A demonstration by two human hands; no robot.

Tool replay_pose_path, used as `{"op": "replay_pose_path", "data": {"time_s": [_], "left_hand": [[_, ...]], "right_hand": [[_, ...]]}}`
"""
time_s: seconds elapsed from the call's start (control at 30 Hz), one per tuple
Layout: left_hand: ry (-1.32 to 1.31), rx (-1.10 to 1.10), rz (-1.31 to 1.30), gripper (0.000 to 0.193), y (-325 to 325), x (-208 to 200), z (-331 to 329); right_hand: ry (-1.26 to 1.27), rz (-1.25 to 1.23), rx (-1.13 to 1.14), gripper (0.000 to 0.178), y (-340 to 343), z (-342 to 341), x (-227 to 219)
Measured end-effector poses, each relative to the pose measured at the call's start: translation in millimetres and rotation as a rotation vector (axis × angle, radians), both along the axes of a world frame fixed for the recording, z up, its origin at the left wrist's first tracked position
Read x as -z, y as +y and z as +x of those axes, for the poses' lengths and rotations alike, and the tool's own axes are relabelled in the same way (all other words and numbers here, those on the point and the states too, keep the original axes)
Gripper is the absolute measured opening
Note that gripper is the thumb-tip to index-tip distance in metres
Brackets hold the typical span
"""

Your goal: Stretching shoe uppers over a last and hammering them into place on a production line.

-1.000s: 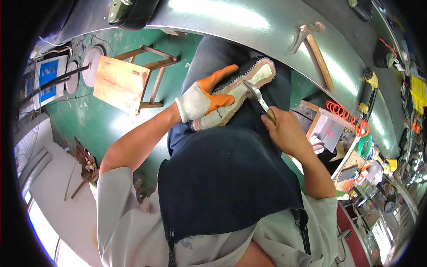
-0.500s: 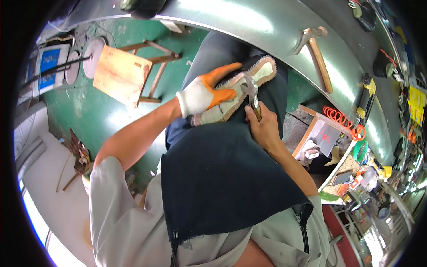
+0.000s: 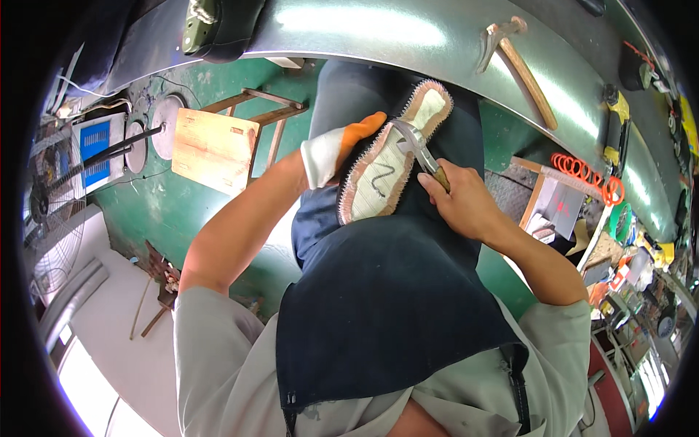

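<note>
A shoe (image 3: 380, 171) lies sole up across my lap, its toe toward me and its narrow heel end pointing away to the right. Its pale sole has a dark squiggle and a brownish border with a jagged edge. My left hand (image 3: 342, 151), in a white and orange glove, is closed around the shoe's left side; some of its fingers are hidden. In my bare right hand (image 3: 466, 197) are metal pincers (image 3: 417, 146), gripped by the handle. Their curved head lies over the middle of the sole; whether the jaws touch it I cannot tell.
A hammer (image 3: 526, 79) with a wooden handle lies on the metal bench (image 3: 349, 29) ahead. A wooden stool (image 3: 215, 149) stands left on the green floor. To the right are an orange coiled hose (image 3: 582, 171), a yellow and black tool (image 3: 616, 124) and a cluttered shelf.
My left hand has gone from lying spread over the sole to wrapping the shoe's side, baring the squiggle. My right hand still holds the pincers over the sole. The whole view has shifted.
</note>
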State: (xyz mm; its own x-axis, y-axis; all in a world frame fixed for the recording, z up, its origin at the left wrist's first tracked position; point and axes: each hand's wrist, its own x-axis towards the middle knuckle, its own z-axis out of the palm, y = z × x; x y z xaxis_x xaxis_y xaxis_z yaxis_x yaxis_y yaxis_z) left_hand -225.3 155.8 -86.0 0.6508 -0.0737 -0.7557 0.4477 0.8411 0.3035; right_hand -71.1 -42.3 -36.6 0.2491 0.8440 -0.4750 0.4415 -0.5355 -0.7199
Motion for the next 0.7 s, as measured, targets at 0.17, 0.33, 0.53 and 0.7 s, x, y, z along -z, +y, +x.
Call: {"op": "replay_pose_path", "data": {"time_s": [0.17,0.33,0.53,0.7], "left_hand": [[-0.088,0.17,-0.204,0.06,9,-11,4],[0.061,0.359,0.021,0.052,-1,-22,19],[0.139,0.208,0.049,0.045,-13,-17,27],[0.225,0.265,0.18,0.047,-19,-22,34]], "right_hand": [[-0.043,0.063,0.018,0.037,-18,-7,10],[-0.022,0.173,0.134,0.035,-36,-10,22],[0.331,0.028,0.364,0.034,-83,8,13],[0.392,0.0,0.699,0.032,-65,41,-11]]}}
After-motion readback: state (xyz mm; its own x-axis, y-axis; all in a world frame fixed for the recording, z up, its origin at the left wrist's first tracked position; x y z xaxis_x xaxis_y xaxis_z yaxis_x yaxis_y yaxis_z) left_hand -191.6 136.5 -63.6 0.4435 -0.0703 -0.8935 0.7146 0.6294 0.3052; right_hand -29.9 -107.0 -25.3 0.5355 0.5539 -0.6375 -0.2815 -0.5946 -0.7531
